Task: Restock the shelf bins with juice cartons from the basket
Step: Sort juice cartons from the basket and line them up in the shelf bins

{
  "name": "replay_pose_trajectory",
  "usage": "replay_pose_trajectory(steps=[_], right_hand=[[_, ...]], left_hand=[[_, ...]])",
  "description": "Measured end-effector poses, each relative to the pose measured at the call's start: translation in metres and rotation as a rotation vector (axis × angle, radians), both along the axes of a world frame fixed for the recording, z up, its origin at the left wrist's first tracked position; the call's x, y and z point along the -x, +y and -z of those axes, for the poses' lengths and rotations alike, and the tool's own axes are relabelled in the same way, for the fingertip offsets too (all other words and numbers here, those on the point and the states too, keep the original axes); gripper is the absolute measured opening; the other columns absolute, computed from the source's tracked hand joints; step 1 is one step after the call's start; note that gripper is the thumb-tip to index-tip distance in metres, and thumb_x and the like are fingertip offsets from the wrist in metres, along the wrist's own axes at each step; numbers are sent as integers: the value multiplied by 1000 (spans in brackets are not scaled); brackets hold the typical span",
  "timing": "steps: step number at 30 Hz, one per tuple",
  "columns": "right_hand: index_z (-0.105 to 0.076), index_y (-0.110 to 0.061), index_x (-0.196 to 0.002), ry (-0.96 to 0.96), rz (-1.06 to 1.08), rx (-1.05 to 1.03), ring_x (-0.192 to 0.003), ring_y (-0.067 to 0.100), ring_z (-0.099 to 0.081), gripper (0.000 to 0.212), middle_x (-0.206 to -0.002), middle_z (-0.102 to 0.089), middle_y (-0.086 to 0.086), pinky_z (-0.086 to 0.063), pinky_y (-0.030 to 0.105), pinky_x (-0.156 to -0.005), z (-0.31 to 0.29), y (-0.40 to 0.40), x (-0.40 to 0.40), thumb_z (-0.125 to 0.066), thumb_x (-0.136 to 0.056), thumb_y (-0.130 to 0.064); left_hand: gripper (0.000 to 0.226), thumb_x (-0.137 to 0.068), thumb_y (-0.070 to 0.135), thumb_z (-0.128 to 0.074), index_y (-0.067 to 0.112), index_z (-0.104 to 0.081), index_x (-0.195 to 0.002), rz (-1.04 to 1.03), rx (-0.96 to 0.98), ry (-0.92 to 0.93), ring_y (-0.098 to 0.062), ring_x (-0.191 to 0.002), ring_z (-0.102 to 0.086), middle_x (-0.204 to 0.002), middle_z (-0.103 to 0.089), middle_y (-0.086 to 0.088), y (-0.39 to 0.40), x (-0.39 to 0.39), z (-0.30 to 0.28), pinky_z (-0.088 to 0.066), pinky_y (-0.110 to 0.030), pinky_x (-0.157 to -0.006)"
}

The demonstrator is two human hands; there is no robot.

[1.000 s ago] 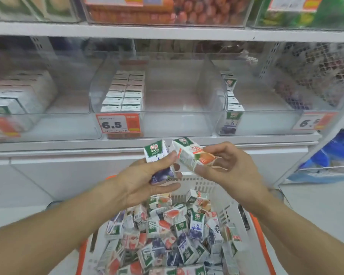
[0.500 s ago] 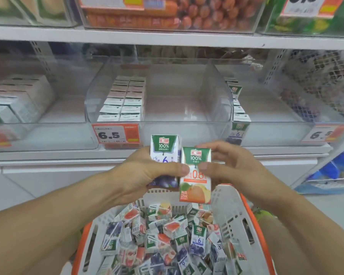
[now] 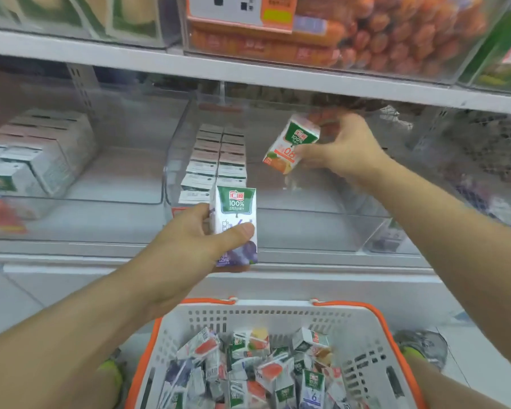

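Observation:
My left hand (image 3: pixel 189 240) grips an upright purple grape juice carton (image 3: pixel 237 225) in front of the middle clear bin (image 3: pixel 307 228). My right hand (image 3: pixel 345 146) holds a tilted orange juice carton (image 3: pixel 289 143) up inside that bin's open right half, above its floor. Two rows of cartons (image 3: pixel 216 160) stand along the bin's left side. Below, a white basket with an orange rim (image 3: pixel 266 314) holds several loose juice cartons (image 3: pixel 257 367).
A left bin (image 3: pixel 71 199) holds rows of cartons. The right bin (image 3: pixel 425 231) shows a few cartons at its near left corner. The upper shelf board (image 3: pixel 248 72) hangs close above my right hand. Yellow-green shoes (image 3: pixel 112 370) flank the basket.
Both hands rose from above the basket. My right hand carried the orange carton up and into the middle bin; my left hand with the purple carton lifted to the bin's front.

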State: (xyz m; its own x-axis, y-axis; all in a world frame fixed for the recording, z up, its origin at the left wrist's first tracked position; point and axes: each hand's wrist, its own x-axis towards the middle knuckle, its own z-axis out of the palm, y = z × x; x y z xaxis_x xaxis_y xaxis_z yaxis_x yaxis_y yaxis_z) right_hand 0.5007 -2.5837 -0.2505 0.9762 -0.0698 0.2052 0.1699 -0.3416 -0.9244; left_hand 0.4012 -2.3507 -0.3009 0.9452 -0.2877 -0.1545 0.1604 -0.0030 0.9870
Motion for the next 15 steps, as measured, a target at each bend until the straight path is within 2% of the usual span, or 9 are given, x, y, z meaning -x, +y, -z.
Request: replay_pose_trajectory(steps=[3, 8, 10, 13, 15], right_hand=[[-54, -11, -106, 128, 9, 63, -87, 27, -66, 47, -90, -58, 4, -60, 50, -75, 16, 14, -65, -74, -73, 17], [-58, -28, -93, 163, 95, 286, -98, 30, -66, 50, -111, -62, 9, -61, 49, -74, 59, 26, -146, -84, -65, 5], [-60, -26, -97, 150, 112, 303, -96, 28, -67, 50, -108, -64, 10, -61, 47, -74, 71, 32, -163, -84, -66, 4], [-62, -25, -103, 109, 123, 370, -90, 25, -69, 46, -97, -66, 8, -62, 45, -73, 80, 35, -171, -82, -70, 0], [-59, -24, -111, 87, 125, 400, -91, 24, -68, 49, -95, -64, 5, -61, 43, -78, 81, 33, -169, -82, -72, -4]], left_hand=[[22, -90, 15, -65, 8, -62, -110, 53, -14, -12, -29, -76, -70, -82, -74, -19, 10, -5, 1, -60, -31, -74], [22, -88, 13, -68, 9, -63, -109, 169, -21, 4, -33, -77, -71, -85, -73, -21, 24, -9, 12, -57, -27, -69], [22, -87, 14, -69, 11, -64, -109, 190, -9, 9, -31, -76, -71, -85, -73, -20, 25, -10, 18, -57, -28, -69], [22, -87, 15, -69, 13, -64, -109, 203, 1, 10, -37, -82, -71, -86, -74, -19, 24, -13, 23, -60, -39, -78], [23, -88, 16, -69, 13, -64, -110, 202, -4, 9, -37, -84, -72, -88, -74, -18, 22, -14, 24, -60, -39, -78]])
